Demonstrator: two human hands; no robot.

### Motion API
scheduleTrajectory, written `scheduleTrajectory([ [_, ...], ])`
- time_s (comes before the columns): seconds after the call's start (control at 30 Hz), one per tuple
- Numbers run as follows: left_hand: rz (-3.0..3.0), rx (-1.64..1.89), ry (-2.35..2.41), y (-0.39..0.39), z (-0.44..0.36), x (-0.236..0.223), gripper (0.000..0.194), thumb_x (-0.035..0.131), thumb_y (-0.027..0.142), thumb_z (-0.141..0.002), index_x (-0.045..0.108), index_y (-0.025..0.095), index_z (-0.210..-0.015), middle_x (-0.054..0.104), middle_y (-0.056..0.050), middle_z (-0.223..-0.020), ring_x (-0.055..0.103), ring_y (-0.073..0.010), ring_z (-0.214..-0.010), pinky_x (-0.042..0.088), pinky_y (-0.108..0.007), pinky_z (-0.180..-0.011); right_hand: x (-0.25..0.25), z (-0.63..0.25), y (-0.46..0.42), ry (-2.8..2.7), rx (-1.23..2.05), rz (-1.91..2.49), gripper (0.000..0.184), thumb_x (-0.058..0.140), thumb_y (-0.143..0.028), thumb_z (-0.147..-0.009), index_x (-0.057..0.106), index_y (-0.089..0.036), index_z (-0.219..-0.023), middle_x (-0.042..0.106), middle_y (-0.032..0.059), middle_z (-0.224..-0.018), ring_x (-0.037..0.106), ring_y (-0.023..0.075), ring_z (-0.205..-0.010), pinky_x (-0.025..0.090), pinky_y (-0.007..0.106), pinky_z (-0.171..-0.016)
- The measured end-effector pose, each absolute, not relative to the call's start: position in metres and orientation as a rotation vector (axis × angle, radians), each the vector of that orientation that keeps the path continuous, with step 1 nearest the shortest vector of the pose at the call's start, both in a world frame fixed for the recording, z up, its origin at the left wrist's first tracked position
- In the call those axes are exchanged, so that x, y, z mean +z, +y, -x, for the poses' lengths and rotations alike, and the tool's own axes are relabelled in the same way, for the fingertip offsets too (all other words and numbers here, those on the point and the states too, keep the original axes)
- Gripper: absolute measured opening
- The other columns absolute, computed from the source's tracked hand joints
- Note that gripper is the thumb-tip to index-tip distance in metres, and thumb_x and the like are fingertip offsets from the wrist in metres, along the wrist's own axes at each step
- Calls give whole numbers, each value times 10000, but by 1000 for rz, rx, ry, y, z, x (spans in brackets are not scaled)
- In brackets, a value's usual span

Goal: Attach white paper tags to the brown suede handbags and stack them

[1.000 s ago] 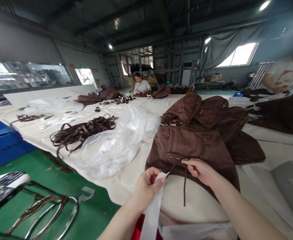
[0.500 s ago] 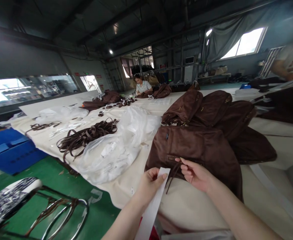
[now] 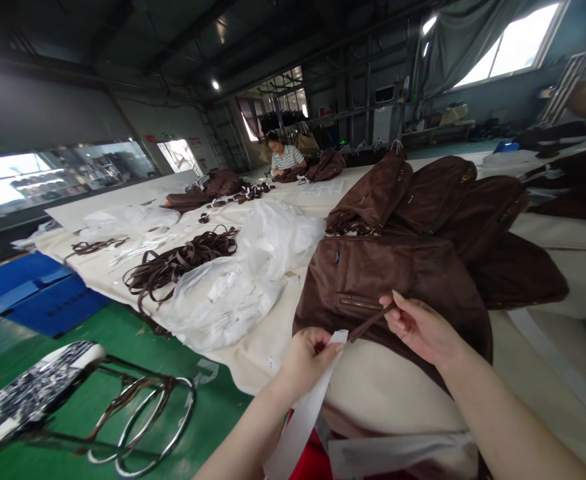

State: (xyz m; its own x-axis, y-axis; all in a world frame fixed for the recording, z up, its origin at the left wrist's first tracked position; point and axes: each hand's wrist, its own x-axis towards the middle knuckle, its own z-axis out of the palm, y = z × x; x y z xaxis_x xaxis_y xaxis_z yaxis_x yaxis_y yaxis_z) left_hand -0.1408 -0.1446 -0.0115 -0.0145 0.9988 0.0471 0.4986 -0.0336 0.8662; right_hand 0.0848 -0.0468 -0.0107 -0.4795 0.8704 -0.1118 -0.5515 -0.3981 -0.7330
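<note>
My left hand point(image 3: 311, 360) is closed in a pinch on a white strip point(image 3: 305, 417) that hangs down toward me. A thin brown cord point(image 3: 370, 324) runs from beside those fingers up to my right hand point(image 3: 423, 327), whose thumb and forefinger pinch its other end. Whether the left fingers also grip the cord is hard to see. Beneath and behind both hands lies a dark brown bag point(image 3: 393, 270) with a zipped pocket point(image 3: 360, 302) and a small blue tag. My right forearm covers part of its lower edge.
More brown bags point(image 3: 437, 193) overlap behind. Left of them are clear plastic bags point(image 3: 233, 307) and a heap of brown straps point(image 3: 185, 260). A blue box point(image 3: 57, 297) and a patterned stool point(image 3: 47, 383) stand on the green floor. Across the table a person point(image 3: 287, 158) sits working.
My right hand has moved up and right, drawing the cord taut between both hands. The loose cord ends no longer dangle, and the pocket zip shows more fully.
</note>
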Motion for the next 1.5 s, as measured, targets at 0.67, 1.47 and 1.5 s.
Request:
scheduleTrajectory([
  [0.67,-1665,946,1489,-151,136,-10,270,665,386,-778,633,137,-678,578,-2,-634,480,-94,-596,340,-208,-553,-11,-84,-47,-784,1889,575,236,800,-261,-692,657,-176,-524,665,12,-816,440,31,-509,364,165,-423],
  [1.47,-1438,776,1328,-128,128,-2,444,658,560,-720,637,116,-718,488,11,-607,364,-82,-556,264,-220,-513,-17,-80,-50,-1337,1883,886,361,755,-446,-710,718,-103,-815,540,-17,-538,446,58,-462,313,187,-429],
  [1.5,-1498,766,1323,-126,126,1,452,638,567,-733,613,123,-651,441,20,-579,339,-82,-551,249,-226,-511,-17,-80,-51,-1376,1863,913,383,751,-464,-705,717,-100,-821,556,-9,-553,460,62,-470,325,187,-432],
])
